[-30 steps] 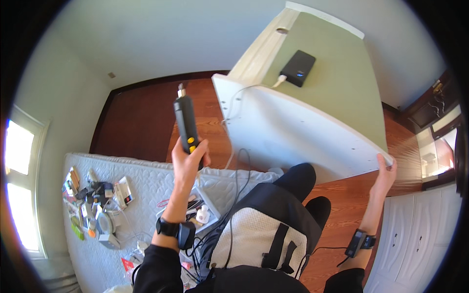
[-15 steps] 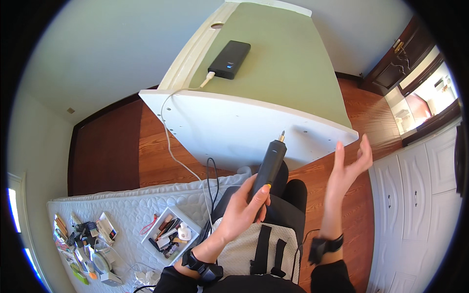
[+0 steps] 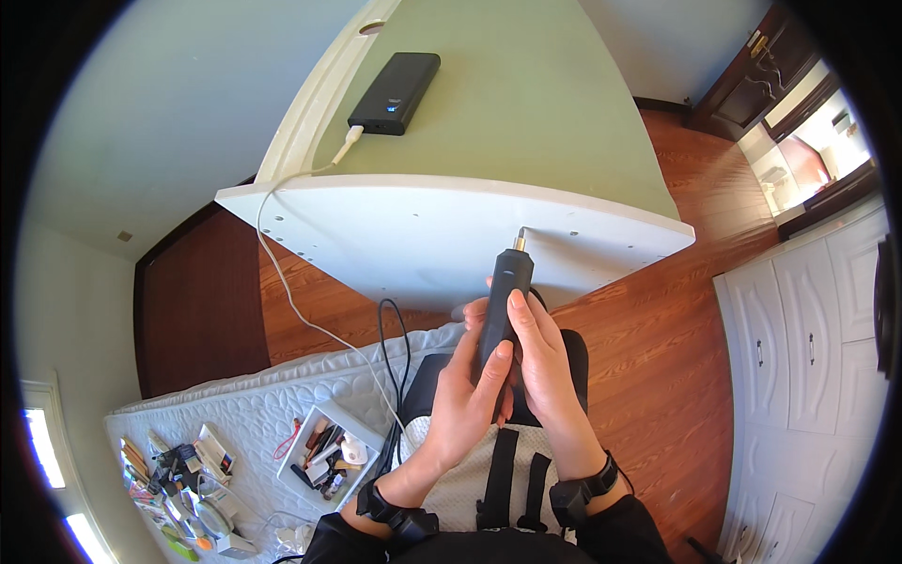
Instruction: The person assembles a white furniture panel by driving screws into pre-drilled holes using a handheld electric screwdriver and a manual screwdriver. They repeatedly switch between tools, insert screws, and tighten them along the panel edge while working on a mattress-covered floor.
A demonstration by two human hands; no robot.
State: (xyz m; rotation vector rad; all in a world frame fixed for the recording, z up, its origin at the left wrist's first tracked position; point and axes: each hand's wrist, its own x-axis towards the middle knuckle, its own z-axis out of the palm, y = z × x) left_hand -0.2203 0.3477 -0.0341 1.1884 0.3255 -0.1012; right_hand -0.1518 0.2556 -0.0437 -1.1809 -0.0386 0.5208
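Note:
Both hands close around a slim black mini electric drill (image 3: pixel 510 278) with a brass chuck and a thin bit pointing away from me. My left hand (image 3: pixel 466 393) wraps its handle from the left, thumb on top. My right hand (image 3: pixel 545 367) grips it from the right, its thumb along the body. The bit tip appears close to the white panel (image 3: pixel 376 230) of a piece of furniture; whether it touches I cannot tell. Several small holes dot that panel. On the green surface (image 3: pixel 507 103) above lies a black power bank (image 3: pixel 399 92) with a white cable (image 3: pixel 303 318) plugged in.
A quilted mattress (image 3: pixel 272 390) at the left bears a white bin (image 3: pixel 365 470) of small items and a pile of odds and ends (image 3: pixel 193 493). White cabinets (image 3: pixel 799 376) stand at the right on a wooden floor (image 3: pixel 648 376). A black cable (image 3: pixel 382 348) loops beside my legs.
My right hand, open and apart before, has come in and taken hold of the drill beside my left hand. The drill has moved slightly up and left, and the view has shifted.

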